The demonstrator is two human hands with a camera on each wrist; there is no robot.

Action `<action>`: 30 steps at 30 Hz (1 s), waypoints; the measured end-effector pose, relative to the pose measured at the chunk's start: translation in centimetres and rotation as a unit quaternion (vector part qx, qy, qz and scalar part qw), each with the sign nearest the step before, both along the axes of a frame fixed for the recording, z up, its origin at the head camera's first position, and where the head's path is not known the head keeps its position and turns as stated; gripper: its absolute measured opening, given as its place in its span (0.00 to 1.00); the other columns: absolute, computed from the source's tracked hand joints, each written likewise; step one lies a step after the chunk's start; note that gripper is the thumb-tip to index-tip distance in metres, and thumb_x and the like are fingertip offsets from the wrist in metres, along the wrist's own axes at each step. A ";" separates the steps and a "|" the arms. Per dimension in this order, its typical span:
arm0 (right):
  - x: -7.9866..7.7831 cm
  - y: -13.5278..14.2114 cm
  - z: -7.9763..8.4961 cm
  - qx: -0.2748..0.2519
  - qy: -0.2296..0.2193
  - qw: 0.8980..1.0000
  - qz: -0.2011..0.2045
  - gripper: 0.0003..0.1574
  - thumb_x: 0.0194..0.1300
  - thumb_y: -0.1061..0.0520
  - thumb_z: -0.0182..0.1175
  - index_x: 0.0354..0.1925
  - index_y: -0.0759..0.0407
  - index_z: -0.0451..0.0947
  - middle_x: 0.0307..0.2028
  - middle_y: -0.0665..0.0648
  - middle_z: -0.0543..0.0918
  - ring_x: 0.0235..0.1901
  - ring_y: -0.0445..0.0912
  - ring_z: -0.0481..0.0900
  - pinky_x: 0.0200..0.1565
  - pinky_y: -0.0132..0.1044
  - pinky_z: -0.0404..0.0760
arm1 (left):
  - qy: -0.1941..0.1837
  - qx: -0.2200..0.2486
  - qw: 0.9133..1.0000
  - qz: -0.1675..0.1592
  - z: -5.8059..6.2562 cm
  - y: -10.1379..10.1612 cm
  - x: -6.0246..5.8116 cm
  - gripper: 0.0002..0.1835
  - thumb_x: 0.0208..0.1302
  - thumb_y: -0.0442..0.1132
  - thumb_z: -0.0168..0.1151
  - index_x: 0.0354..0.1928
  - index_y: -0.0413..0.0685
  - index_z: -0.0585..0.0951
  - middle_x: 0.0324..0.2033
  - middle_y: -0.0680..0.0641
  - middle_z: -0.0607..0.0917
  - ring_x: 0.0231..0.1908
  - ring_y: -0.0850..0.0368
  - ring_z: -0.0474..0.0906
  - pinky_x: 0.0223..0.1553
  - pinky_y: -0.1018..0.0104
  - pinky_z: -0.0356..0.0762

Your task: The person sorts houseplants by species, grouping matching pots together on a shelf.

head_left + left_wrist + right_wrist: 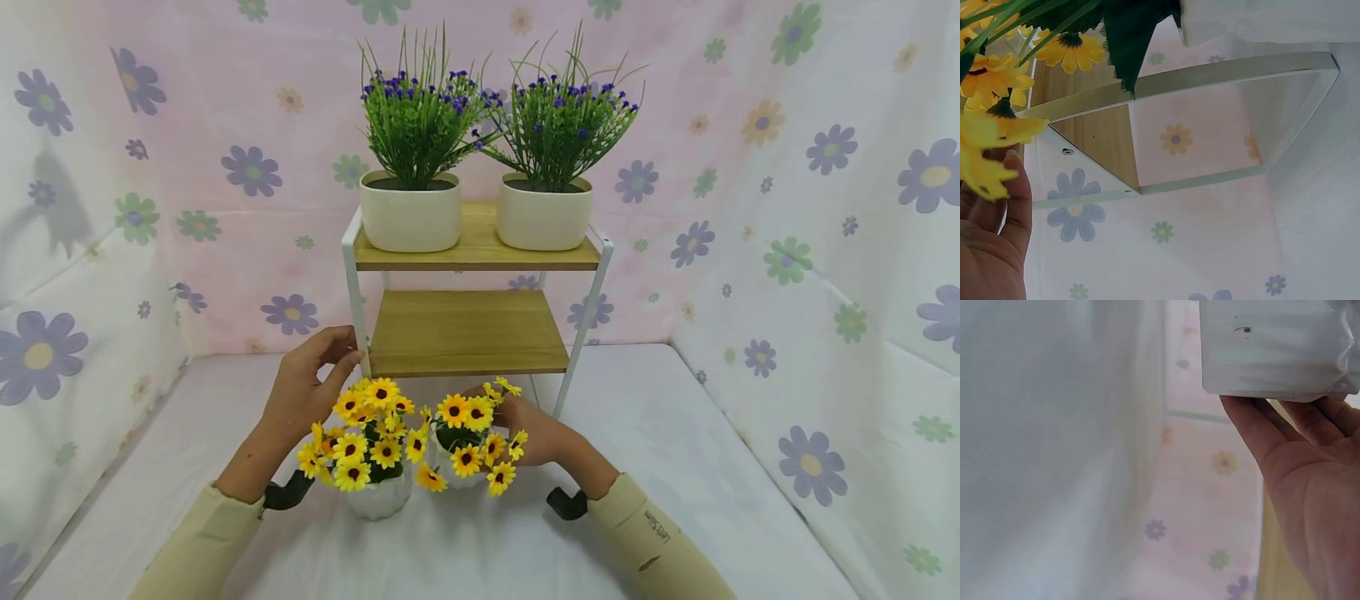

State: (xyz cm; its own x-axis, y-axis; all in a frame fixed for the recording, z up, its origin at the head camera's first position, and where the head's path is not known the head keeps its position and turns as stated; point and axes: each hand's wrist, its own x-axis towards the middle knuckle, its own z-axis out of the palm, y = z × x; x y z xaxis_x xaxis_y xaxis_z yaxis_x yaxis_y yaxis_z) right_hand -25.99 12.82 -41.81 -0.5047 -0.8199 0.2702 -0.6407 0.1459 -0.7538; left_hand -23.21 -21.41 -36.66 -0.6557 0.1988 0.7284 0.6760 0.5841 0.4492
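Observation:
My left hand (307, 383) grips the front left white post of a two-tier wooden shelf (468, 333), at the lower board's height. In the left wrist view, a yellow flower partly covers its fingers (1017, 206). My right hand (536, 433) holds a potted sunflower plant (465, 460) from its right and back. The right wrist view shows its fingers (1247, 425) passing behind the smooth white pot (1272, 356), whose base appears raised off the table; the thumb is hidden. Just left of it, another potted sunflower plant (378, 500) stands on the table in front of the shelf.
On the upper board stand two cream planters, left (411, 217) and right (545, 215), with grassy plants and purple flowers. The lower board (468, 329) is bare wood. A white cloth covers the table (712, 475), and flower-patterned fabric (255, 225) hangs around it.

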 end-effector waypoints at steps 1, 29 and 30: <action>0.0 0.2 0.3 -0.005 -0.002 1.000 0.001 0.52 0.53 0.41 0.76 0.70 0.50 0.63 0.65 0.48 0.73 0.64 0.44 0.73 0.65 0.42 0.72 | 0.000 0.000 1.000 0.000 0.0 0.0 0.0 0.16 0.67 0.29 0.64 0.55 0.45 0.78 0.44 0.52 0.85 0.41 0.61 0.84 0.49 0.83 0.75; 1.1 4.4 7.0 -0.133 -0.023 0.989 -0.060 0.49 0.51 0.55 0.77 0.68 0.55 0.64 0.58 0.58 0.76 0.57 0.55 0.76 0.58 0.47 0.79 | 0.000 0.001 1.000 -0.001 -0.2 -0.1 -0.1 0.18 0.67 0.29 0.63 0.57 0.45 0.78 0.46 0.51 0.85 0.40 0.61 0.83 0.48 0.84 0.75; 1.1 4.4 7.2 -0.138 -0.026 0.988 -0.069 0.48 0.51 0.56 0.76 0.67 0.56 0.65 0.56 0.58 0.77 0.55 0.55 0.77 0.56 0.46 0.81 | 0.001 0.000 1.000 0.000 -0.2 -0.1 -0.1 0.18 0.67 0.29 0.63 0.57 0.45 0.78 0.46 0.51 0.85 0.40 0.61 0.84 0.49 0.84 0.75</action>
State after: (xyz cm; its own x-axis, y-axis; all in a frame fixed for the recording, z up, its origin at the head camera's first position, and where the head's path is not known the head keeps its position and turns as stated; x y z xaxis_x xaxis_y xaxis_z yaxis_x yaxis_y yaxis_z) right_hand -24.92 17.18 -34.62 -0.6257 -0.6414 0.4439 -0.5883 0.0144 -0.8085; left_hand -23.36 -21.51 -36.84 -0.6546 0.1987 0.7294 0.6769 0.5836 0.4486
